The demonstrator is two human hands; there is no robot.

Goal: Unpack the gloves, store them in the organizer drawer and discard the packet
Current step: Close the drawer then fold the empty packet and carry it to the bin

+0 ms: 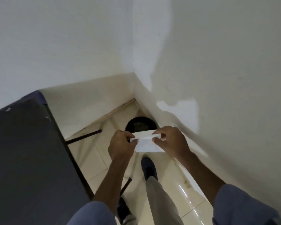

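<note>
A white, flat, partly folded packet point(147, 142) is held out in front of me, above the floor. My left hand point(121, 144) pinches its left edge. My right hand point(170, 140) grips its right end, fingers curled over the top fold. Just beyond the packet, in the corner of the room, stands a round black bin point(140, 125) with dark contents; the packet covers its near rim. No gloves or organizer drawer are in view.
A dark table top point(28, 159) fills the left side, its thin black legs point(83, 137) reaching over the cream tiled floor point(94, 159). White walls meet in the corner behind the bin. My dark shoe point(148, 167) stands just short of the bin.
</note>
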